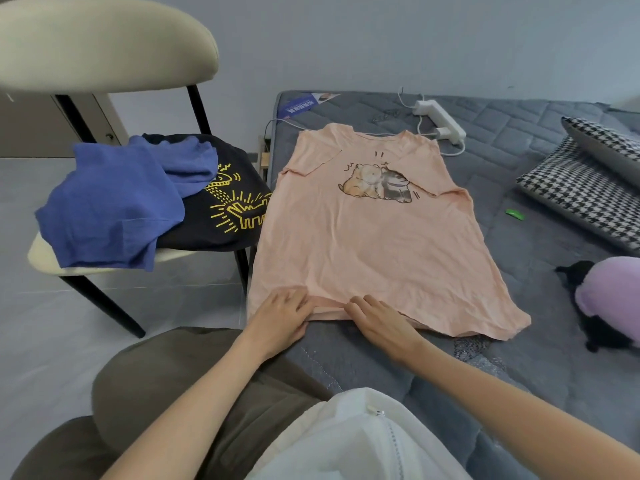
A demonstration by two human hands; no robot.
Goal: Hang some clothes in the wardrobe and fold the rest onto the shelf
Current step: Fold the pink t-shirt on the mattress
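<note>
Pink T-shirt (374,244): it lies flat on the bed (519,168), front side up. The neck is at the far end and the bottom edge is near the person.
Picture on the shirt (379,183): two small cartoon animals sit close together on the chest.
Left hand (280,317): it rests on the bottom edge of the pink shirt, near the shirt's left corner. Its grip is loose. The fingers lie flat and spread on the cloth and do not pinch it.
Right hand (377,320): it rests on the same edge, near the middle, close to the left hand but not touching it. Its grip is loose too, with the fingers flat on the cloth.
Chair (104,46): it stands just beside the bed, on the left.
Blue top (110,206): it lies crumpled on the chair seat.
Black T-shirt (239,202): it has yellow drawings on it and lies on the chair, partly under the blue top.
Power strip (441,121): it is white and lies on the bed past the shirt's neck.
Pillows (581,192): two black-and-white checked ones lie on the right of the bed.
Soft toy (613,289): it is purple and black, at the right edge.
</note>
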